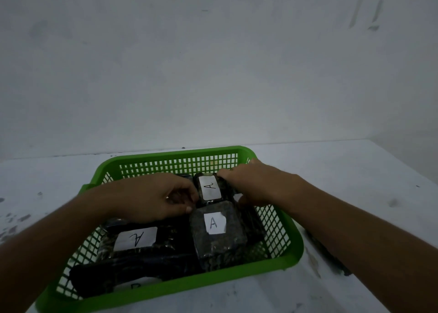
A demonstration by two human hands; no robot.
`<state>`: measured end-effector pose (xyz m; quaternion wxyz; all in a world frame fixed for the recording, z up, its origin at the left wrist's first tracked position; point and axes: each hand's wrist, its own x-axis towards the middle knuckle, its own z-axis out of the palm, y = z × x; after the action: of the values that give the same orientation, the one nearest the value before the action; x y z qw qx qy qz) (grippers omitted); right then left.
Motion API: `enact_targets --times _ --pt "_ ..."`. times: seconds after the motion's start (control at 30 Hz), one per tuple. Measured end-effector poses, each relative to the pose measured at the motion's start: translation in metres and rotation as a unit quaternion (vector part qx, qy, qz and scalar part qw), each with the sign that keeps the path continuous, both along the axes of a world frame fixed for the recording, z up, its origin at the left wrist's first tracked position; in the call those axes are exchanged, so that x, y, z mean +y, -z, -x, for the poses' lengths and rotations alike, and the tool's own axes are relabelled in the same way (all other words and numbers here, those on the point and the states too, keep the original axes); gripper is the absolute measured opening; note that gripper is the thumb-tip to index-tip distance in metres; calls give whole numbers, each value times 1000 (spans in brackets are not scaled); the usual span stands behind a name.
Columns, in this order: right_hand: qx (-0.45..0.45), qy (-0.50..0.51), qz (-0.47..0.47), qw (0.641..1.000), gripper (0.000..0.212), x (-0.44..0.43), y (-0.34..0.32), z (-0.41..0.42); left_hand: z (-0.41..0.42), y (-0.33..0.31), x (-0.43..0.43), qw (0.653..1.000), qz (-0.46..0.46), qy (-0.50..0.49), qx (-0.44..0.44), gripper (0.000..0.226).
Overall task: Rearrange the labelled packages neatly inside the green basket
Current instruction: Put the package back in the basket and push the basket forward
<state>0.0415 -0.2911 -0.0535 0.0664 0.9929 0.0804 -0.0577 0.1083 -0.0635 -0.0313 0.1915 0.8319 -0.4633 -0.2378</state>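
**Both hands on a far package in the basket**

Head view: A green basket [180, 286] with lattice walls sat on a white, stained worktop [355, 170] in the lower middle of the frame, with a pale wall [213, 63] behind it. Several dark wrapped packages lay inside, each with a white label.

Near the basket's far wall, the far package [209, 189] showed an "A" turned sideways. The left hand [154, 196] met it from the left, fingers [187, 209] curled in against its left edge. The right hand [256, 184] came from the right, fingers bent over its far right corner, so both hands gripped it.

Just below it in the frame, touching it, lay the centre package [216, 232] with an upright "A". Left of that, the left package [135, 240] carried an "A" that read upside down. Along the near wall lay the near package [106, 277]; its label was half hidden by the rim and could not be read fully.

A dark thin object [329, 253] lay on the worktop just right of the basket, under the right forearm.
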Motion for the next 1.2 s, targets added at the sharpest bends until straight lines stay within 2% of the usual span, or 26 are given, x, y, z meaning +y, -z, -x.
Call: enact_targets --times 0.1,0.23,0.3,0.4,0.47,0.5,0.6,0.63,0.7,0.8,0.83,0.9,1.07,1.2 --pt "-67 -9 -15 998 55 -10 -1 11 4 -2 -9 1000 18 -13 -22 17" --pt "-163 8 -151 975 42 -31 -12 36 11 -7 -20 998 46 -15 -28 16" --pt "-187 33 -218 957 33 -45 -18 56 15 -9 -24 997 70 -19 -21 15" --pt "-214 101 -242 941 21 -72 -15 86 20 -11 -31 996 90 -21 -7 15" --pt "-177 179 -240 938 20 -90 -9 106 25 -13 -36 995 97 -17 -9 18" --pt "-125 221 -237 938 28 -98 -5 116 27 -15 -39 995 100 -13 -12 23" --pt "83 303 -162 935 69 -112 14 145 36 -19 -40 996 91 15 -5 41" --pt "117 311 -143 932 78 -114 21 152 38 -18 -39 997 76 23 5 46" --pt "110 314 -158 930 86 -114 33 162 42 -17 -33 999 20 30 22 62" --pt "75 320 -215 920 91 -113 39 168 49 -14 -29 996 -59 49 -36 87" --pt "74 321 -228 916 90 -112 40 169 50 -13 -28 995 -61 53 -56 94" --pt "66 317 -239 916 80 -112 38 168 51 -13 -28 995 -47 40 -80 94" --pt "-38 301 -295 906 43 -111 23 160 48 -18 -28 994 0 16 -107 75" --pt "-118 273 -363 883 30 -102 -3 154 45 -15 -30 991 29 18 -131 55"
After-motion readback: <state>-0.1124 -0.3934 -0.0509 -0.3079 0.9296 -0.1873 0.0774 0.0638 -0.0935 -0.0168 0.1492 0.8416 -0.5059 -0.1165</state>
